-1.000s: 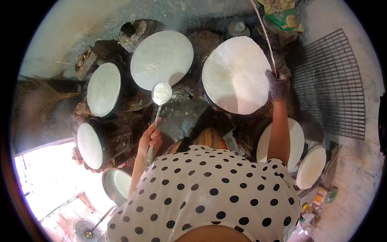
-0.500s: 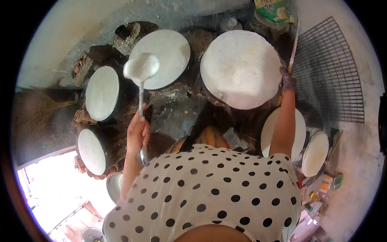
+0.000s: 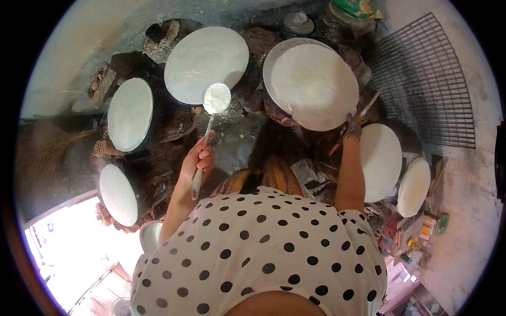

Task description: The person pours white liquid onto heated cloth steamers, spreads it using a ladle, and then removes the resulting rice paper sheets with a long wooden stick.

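Note:
My left hand (image 3: 198,161) grips the handle of a metal ladle (image 3: 216,98), its bowl covered in white batter. The bowl is beside the near edge of a wide pan (image 3: 206,65) with a smooth white layer. My right hand (image 3: 352,126), in a dark glove, is closed around a long thin flat stick (image 3: 371,106). Those fingers also touch the near right edge of a round thin white pancake (image 3: 315,84); whether they pinch it I cannot tell. The pancake lies off-centre on its pan (image 3: 273,89), whose left inner side is bare.
More white-coated pans stand at left (image 3: 130,114), lower left (image 3: 118,195), right (image 3: 379,163) and far right (image 3: 414,187). A wire rack (image 3: 429,84) leans on the right wall. A lidded pot (image 3: 298,24) stands at the back. Straw (image 3: 52,147) lies at the left.
The pancake has shifted right on its pan, baring the pan's left side. My right hand has moved left and nearer me. The ladle has swung right, away from over the middle pan.

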Available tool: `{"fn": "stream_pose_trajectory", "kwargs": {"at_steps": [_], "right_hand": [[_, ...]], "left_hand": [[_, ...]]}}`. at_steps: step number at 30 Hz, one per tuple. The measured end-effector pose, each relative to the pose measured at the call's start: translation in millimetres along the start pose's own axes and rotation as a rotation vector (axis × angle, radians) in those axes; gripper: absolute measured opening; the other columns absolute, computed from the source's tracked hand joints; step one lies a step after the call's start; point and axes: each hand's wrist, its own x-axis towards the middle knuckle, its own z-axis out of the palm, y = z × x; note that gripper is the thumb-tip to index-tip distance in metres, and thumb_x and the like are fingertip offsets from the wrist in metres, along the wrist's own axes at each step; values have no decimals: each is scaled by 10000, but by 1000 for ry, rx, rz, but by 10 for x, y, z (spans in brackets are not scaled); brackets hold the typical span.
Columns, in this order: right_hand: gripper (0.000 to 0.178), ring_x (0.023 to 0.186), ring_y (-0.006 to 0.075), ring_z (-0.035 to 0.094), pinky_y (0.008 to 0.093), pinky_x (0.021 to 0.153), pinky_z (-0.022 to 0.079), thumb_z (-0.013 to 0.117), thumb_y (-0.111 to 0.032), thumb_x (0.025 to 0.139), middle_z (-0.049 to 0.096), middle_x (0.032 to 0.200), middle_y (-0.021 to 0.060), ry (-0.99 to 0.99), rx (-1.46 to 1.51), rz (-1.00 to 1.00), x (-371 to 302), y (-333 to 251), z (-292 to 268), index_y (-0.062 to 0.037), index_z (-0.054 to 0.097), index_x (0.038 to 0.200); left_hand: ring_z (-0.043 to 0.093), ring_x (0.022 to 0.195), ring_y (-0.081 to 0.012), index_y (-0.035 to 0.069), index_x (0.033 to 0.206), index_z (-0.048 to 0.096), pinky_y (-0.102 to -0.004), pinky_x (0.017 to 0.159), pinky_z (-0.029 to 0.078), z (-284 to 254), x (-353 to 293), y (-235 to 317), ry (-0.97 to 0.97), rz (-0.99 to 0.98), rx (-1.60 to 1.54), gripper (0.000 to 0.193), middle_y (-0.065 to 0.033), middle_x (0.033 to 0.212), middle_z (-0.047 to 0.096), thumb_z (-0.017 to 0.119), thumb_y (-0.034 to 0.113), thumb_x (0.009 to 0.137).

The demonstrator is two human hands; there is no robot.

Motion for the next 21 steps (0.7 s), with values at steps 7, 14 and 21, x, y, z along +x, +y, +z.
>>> {"fn": "stream_pose_trajectory", "kwargs": {"at_steps": [7,14,21], "right_hand": [[470,535,193,506,347,519,447,787,-345,694,577,673,87,224,-244,-323,391,-1189,-1217,-5,657,992],[365,860,213,624,350,787,488,634,-280,860,681,959,105,393,-27,-652,-563,-2388,-3534,8,644,1085],[319,999,344,615,420,853,485,521,-336,868,645,1085,140,938,-1213,-1114,-867,-2863,-4681,-162,628,1112]], "left_hand": [[293,353,-31,64,1427,330,-197,335,268,492,-348,162,-45,287,599,453,58,560,346,396,175,993],[309,409,-47,68,1377,387,-203,368,235,922,324,-533,-131,-73,451,400,56,586,327,416,187,996],[299,395,-42,72,1348,412,-205,348,270,1423,616,-1386,-141,-205,352,354,56,594,341,396,184,1012]]}}
